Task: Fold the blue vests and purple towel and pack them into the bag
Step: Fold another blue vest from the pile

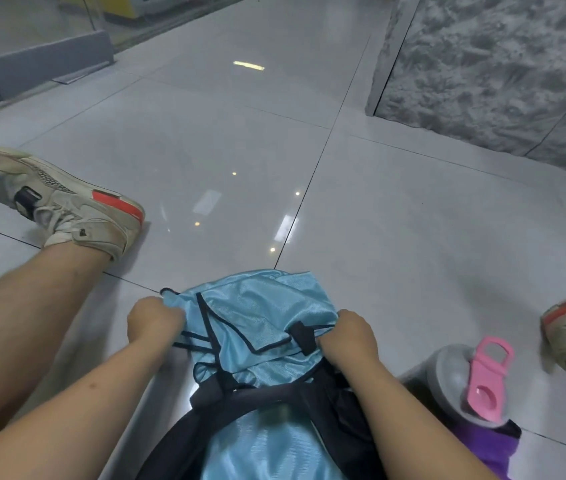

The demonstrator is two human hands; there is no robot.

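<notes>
Seated on the glossy grey tile floor (395, 220), the person grips a shiny light-blue mesh vest (260, 313), left hand (153, 322) and right hand (349, 336) with fingers clamped on opposite edges, probably stretching it flat for folding. A purple towel (486, 445) lies near right.

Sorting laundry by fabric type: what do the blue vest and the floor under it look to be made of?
Blue vest: likely thin synthetic mesh, satiny sheen, dark binding along its edges. Floor: probably glazed ceramic tile, glossy, mirroring ceiling lights, with dark grout lines.
</notes>
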